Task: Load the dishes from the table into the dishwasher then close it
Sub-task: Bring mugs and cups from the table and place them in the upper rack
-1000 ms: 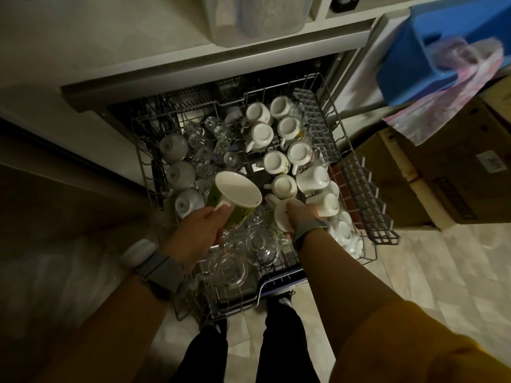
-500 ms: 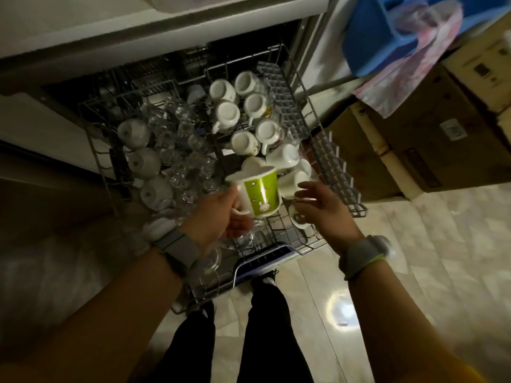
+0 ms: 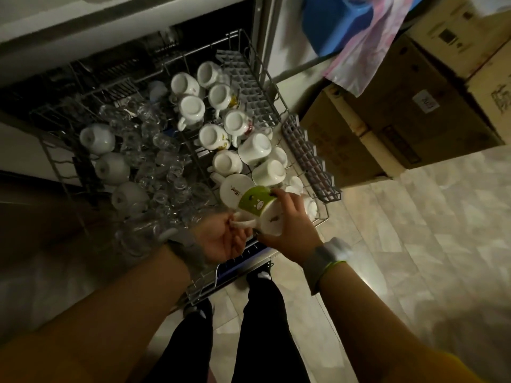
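Left hand [image 3: 224,239] pinches mug [image 3: 258,210] handle, right hand [image 3: 290,228] cups body. Invert fully, seat in gap at rack [image 3: 318,167] front, avoid knocking cups [image 3: 254,147].

Very little can be read here. A small white sticker [image 3: 426,102] on the side of the large brown cardboard box [image 3: 392,125] at the right carries a few dark handwritten characters, too blurred and skewed to make out. The upper brown cardboard box [image 3: 453,37] stacked at the top right shows a dark square printed mark [image 3: 446,36], like a code, and a second dark print [image 3: 500,93] near the frame edge, neither legible. The green-and-white ceramic mug [image 3: 258,208] bears small drawn figures, not letters. No brand name, number or sign can be read anywhere.
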{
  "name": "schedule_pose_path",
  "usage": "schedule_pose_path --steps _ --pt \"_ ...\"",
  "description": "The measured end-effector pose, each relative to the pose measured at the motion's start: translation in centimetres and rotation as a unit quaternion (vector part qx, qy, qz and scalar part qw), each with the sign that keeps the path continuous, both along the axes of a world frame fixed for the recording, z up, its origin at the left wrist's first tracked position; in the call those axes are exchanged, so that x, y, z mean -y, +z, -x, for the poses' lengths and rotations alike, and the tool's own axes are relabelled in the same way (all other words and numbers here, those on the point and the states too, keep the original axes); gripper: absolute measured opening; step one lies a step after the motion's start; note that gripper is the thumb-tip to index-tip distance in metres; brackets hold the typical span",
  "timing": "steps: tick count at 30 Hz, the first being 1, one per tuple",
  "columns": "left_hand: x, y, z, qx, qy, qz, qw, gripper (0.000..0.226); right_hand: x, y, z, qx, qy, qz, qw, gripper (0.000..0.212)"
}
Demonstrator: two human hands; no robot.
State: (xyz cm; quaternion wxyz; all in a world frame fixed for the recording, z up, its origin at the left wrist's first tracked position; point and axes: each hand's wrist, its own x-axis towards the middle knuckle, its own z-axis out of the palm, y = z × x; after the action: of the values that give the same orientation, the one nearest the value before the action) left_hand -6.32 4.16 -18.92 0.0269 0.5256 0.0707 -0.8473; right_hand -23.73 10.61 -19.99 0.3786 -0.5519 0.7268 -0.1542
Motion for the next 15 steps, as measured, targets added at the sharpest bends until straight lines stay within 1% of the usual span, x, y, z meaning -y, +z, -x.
schedule_pose_path --steps 2,3,6,8,9,10,11,12,13,14,15 --pt "-0.4 -0.9 0.2 0.002 0.02 -0.039 0.999 0.046 -0.3 -0.8 -0.1 -0.025 0.0 0.017 1.0 0.09" --pt "-0.5 -1.4 0.3 0.004 0.026 -0.052 0.998 0.045 -0.2 -1.0 -0.1 -0.033 0.007 0.019 0.999 0.089" --pt "-1.1 -2.5 0.3 0.028 0.025 -0.06 0.998 0.042 0.1 -1.3 -0.5 -0.072 0.032 -0.01 0.997 0.089" --pt "-1.5 -3.0 0.0 0.061 -0.018 -0.044 0.997 0.041 -0.1 -1.3 -0.9 -0.096 0.046 -0.023 0.994 0.09" --pt "-1.5 -2.8 -0.1 0.09 -0.066 -0.02 0.994 0.042 -0.2 -1.4 -1.1 -0.098 0.047 -0.025 0.994 0.091" --pt "-1.3 -2.5 -0.2 0.127 -0.143 0.024 0.981 0.044 -0.2 -1.5 -1.2 -0.099 0.046 -0.028 0.994 0.091" --pt "-1.1 -2.0 -0.2 0.169 -0.244 0.092 0.95 0.046 -0.4 -1.4 -1.3 -0.102 0.042 -0.031 0.993 0.091" --pt "-0.7 -1.6 -0.2 0.218 -0.347 0.185 0.893 0.046 -0.4 -1.3 -1.3 -0.107 0.037 -0.035 0.993 0.091" --pt "-0.1 -1.3 -0.3 0.261 -0.435 0.301 0.808 0.044 -0.5 -1.2 -1.4 -0.111 0.03 -0.037 0.993 0.089" --pt "0.6 -1.2 -0.4 0.288 -0.493 0.419 0.706 0.038 -0.6 -1.1 -1.4 -0.114 0.024 -0.041 0.992 0.089" --pt "1.5 -1.1 -0.5 0.297 -0.516 0.504 0.626 0.028 -0.8 -1.1 -1.4 -0.114 0.02 -0.044 0.992 0.089"
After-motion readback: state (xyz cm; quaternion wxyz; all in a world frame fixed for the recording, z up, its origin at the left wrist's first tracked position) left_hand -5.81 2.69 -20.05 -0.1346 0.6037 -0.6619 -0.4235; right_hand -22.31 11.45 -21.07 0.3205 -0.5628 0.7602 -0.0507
